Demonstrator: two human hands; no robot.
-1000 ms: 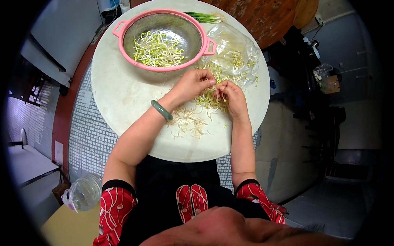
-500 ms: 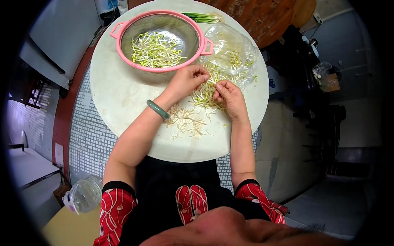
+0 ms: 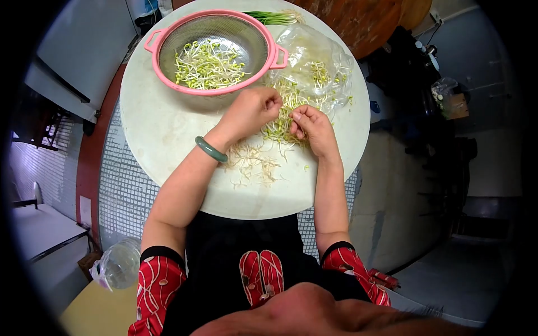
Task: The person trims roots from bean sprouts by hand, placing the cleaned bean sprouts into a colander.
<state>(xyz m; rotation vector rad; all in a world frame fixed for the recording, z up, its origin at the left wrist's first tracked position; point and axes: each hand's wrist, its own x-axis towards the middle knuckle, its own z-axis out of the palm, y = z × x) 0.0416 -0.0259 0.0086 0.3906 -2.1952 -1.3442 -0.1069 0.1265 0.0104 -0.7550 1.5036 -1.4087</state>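
Just nearside of the pink colander (image 3: 155, 56), left hand (image 3: 253, 112) and right hand (image 3: 315, 130) pinch closed by soybean sprouts (image 3: 274, 132); contents unclear.

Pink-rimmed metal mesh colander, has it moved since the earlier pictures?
No, the colander keeps its place on the round white table, still just left of the green spring onions.

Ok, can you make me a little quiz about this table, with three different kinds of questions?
1. What colour is the rim of the strainer? A) blue B) green C) pink
2. True or false: the green bangle is on the right wrist.
3. Fill in the gap: the strainer holds pale stems with yellow-green tips, called ____.

Key: 1 C; 2 false, it is on the left wrist; 3 sprouts.
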